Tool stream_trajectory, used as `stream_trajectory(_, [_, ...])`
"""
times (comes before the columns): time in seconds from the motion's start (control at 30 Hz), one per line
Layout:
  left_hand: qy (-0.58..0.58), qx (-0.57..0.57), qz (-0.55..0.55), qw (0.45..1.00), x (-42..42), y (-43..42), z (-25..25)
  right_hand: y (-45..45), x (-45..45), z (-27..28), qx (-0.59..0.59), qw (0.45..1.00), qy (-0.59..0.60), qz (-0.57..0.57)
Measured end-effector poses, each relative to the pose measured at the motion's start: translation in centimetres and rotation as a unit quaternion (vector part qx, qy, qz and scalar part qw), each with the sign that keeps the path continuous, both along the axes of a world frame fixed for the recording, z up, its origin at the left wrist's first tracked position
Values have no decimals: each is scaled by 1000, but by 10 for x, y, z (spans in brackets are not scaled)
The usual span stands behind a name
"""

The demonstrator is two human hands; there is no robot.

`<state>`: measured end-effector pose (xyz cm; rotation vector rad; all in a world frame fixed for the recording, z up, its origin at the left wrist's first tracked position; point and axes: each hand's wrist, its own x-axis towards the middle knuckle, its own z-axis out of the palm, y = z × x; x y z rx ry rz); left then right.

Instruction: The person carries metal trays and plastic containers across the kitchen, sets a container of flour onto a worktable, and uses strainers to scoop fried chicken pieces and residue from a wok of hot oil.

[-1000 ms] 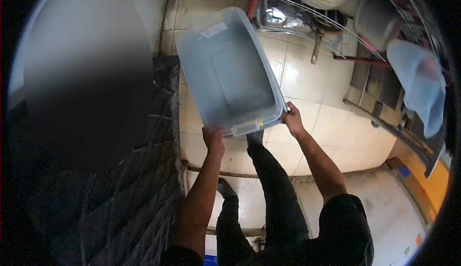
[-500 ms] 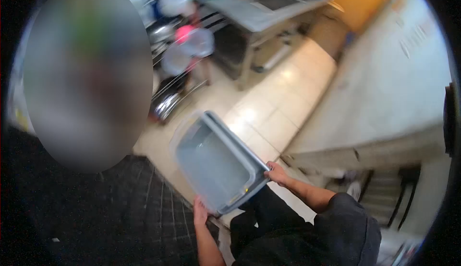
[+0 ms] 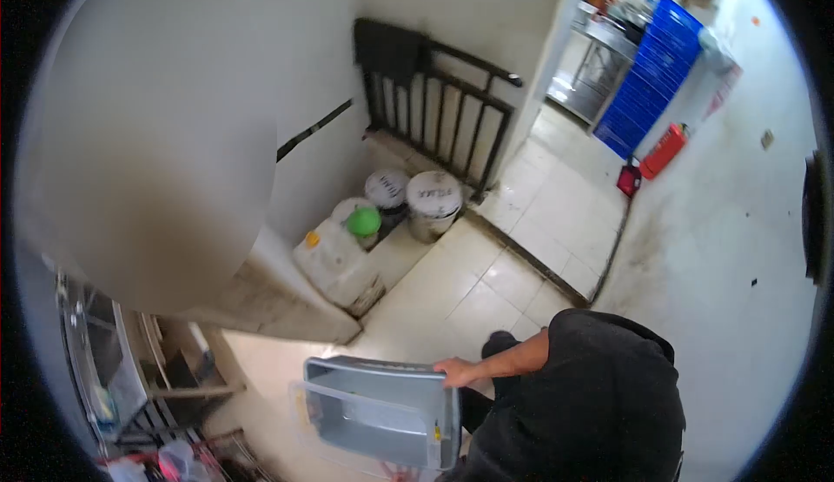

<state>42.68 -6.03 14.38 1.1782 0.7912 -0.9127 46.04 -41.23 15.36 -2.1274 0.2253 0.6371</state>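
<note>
A grey-blue plastic storage box (image 3: 387, 414) is carried low in front of me, its inside showing bare. A clear plastic edge (image 3: 304, 417) sticks out along its far left side; I cannot tell whether it is a lid or a second box. My right hand (image 3: 456, 372) is closed over the box's rim at the upper right corner. At the bottom edge of the view, my left hand (image 3: 398, 472) is at the lower side of the box, fingers partly seen and curled against it.
White lidded buckets (image 3: 434, 195), a green bowl-like item (image 3: 363, 221) and a jerrycan (image 3: 334, 260) stand by a black railing (image 3: 439, 104). Beyond a raised floor edge (image 3: 530, 256) are a blue panel (image 3: 650, 78) and a fire extinguisher (image 3: 665, 152). A metal table (image 3: 122, 369) stands lower left.
My view has swung from the dish rack and metal table to the railing, buckets and doorway. The box has come along in both hands and now lies more level across the view.
</note>
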Motion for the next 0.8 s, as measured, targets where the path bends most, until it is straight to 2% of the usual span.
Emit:
stream_trajectory(0.1, [-24,-3,-41,999,32,-83,9,-73,-32,14,50,996,51,-52])
stream_trajectory(0.2, [-57,-5,-47,997,45,-176,18,-166,-70,18,68,991,17,-114])
stream_trajectory(0.3, [-76,-16,-64,995,39,-276,40,-264,-107,39,108,975,55,-186])
stream_trajectory(0.4, [-97,-46,-98,989,33,-361,64,-353,-147,80,180,943,15,-281])
stream_trajectory(0.5, [-117,-102,-142,978,40,-429,92,-434,-181,125,129,923,26,-361])
stream_trajectory(0.6, [-129,-203,-182,953,66,-498,109,-491,-209,156,220,860,-30,-460])
stream_trajectory(0.7, [-115,-293,-209,926,83,-615,133,-553,-232,199,144,839,-29,-524])
stream_trajectory(0.77, [-118,-236,-255,930,95,-674,130,-590,-249,198,97,822,-56,-558])
stream_trajectory(0.8, [22,-451,-242,859,107,-708,108,-616,-265,175,12,819,-53,-571])
